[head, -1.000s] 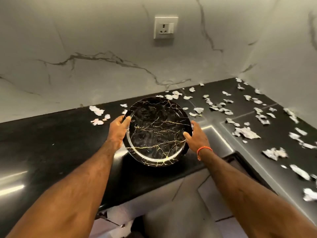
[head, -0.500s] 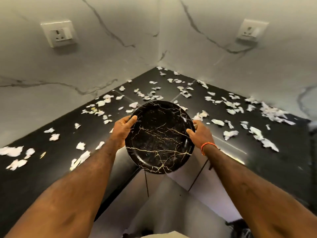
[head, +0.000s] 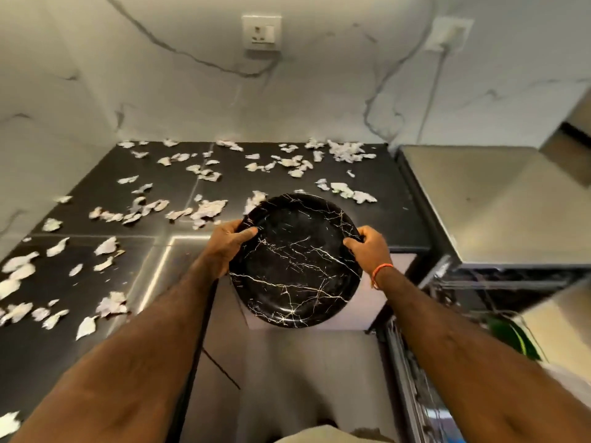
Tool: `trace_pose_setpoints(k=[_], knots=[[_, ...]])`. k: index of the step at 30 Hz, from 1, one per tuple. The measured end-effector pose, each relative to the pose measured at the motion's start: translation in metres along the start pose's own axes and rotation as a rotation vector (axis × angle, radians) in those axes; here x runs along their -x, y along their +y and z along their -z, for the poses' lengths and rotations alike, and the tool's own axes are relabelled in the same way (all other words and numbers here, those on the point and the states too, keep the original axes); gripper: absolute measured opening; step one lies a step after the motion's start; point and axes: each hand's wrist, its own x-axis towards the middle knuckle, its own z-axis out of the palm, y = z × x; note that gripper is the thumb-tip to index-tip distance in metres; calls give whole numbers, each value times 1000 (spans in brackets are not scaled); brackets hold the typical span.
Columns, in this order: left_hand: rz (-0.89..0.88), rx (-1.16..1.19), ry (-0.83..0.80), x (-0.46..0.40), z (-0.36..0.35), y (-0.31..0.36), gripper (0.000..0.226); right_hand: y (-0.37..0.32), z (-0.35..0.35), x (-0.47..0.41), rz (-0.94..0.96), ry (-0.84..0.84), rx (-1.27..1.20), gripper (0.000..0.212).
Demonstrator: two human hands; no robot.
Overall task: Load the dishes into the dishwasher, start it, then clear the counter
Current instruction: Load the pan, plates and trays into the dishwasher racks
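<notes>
The left hand (head: 231,238) and right hand (head: 367,246) grip opposite rims of the black marbled plate (head: 295,262), thumbs curled over its face, holding it in the air just past the desk's (head: 377,219) front edge. Torn paper scraps (head: 204,211) litter the desk.

white veined marble walls (head: 319,100), two wall sockets (head: 261,32), pale floor (head: 287,378).
</notes>
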Motion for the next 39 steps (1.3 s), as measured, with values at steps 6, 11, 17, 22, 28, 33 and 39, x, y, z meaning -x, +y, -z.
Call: trace_pose_setpoints(k=[6,11,17,22,28,33,39], knots=[[-17,-84,-309,-20,-104,-4,26,64,72,32,-192,168,129,21],[-32,-225,-455,-26,-205,-10,21,122,134,57,-332,272,192,30],[-76,-404,-555,-24,-347,-18,13,208,217,90,-510,417,107,30],[-156,-597,-682,-20,-462,-45,23,283,269,130,-633,502,116,36],[-331,-874,-814,1,-574,-70,26,343,297,177,-783,558,153,31],[-468,-976,-1075,13,-655,-92,25,386,316,190,-867,548,220,22],[-607,-1051,-1340,0,-766,-135,30,446,353,180,-932,533,307,34]])
